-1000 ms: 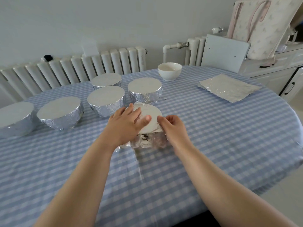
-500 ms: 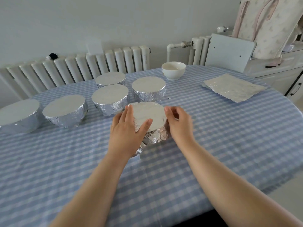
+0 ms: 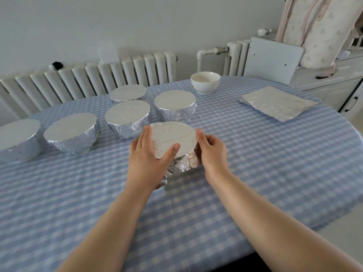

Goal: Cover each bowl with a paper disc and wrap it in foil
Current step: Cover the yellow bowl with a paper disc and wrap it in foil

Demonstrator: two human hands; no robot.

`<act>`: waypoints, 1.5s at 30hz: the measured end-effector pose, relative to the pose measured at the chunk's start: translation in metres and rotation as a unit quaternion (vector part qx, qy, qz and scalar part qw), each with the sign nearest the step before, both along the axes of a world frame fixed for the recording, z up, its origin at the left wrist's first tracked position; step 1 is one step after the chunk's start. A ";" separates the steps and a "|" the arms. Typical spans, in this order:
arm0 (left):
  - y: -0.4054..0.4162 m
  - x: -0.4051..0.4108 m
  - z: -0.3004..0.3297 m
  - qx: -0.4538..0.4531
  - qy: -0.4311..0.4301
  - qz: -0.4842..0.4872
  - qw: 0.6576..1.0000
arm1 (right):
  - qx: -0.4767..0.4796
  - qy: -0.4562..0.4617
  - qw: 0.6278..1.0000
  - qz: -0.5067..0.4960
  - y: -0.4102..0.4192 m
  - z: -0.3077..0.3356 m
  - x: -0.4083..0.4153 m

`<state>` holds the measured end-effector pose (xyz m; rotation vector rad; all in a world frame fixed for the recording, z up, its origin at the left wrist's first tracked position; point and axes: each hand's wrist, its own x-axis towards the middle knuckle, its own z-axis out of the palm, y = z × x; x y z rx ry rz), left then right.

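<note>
Centrally, on the blue-and-white checked cloth surface [image 3: 255, 173]: a round bowl wrapped in crinkled silver foil [image 3: 182, 163], capped by a smooth white paper disc [image 3: 173, 136]. Left hand [image 3: 146, 163] cupping its near-left side, thumb across the disc; right hand [image 3: 213, 152] curled against the right wall. Behind, five finished foil-wrapped bowls [image 3: 125, 118], one bare glossy white ceramic bowl [image 3: 205, 82], flat foil sheets [image 3: 277, 103].

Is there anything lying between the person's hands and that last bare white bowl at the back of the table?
The foil-wrapped bowl both hands hold sits nearest; beyond it another wrapped bowl stands partly on the way to the bare white bowl.
</note>
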<state>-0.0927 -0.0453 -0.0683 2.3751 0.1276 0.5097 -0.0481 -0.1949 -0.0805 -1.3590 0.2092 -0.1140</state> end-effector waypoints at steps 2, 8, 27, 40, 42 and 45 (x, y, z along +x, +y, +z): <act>0.000 0.001 -0.001 -0.011 -0.006 0.001 1.000 | 0.032 0.015 0.999 0.000 0.001 0.003 0.000; 0.002 0.005 -0.007 -0.024 -0.016 0.011 1.000 | 0.054 0.036 0.998 0.001 0.001 0.004 0.006; 0.001 0.005 -0.008 0.002 -0.030 0.014 0.999 | 0.090 0.058 0.992 0.060 -0.001 0.000 0.018; 0.001 0.004 -0.009 0.011 -0.033 0.014 0.999 | -0.131 -0.044 0.989 -0.050 -0.003 -0.005 0.011; 0.001 0.004 -0.009 0.011 -0.033 0.014 0.999 | -0.170 -0.060 0.982 -0.061 -0.006 -0.005 0.010; 0.000 0.002 -0.008 0.014 -0.030 0.017 0.999 | -0.177 -0.068 0.979 -0.070 -0.010 -0.003 0.003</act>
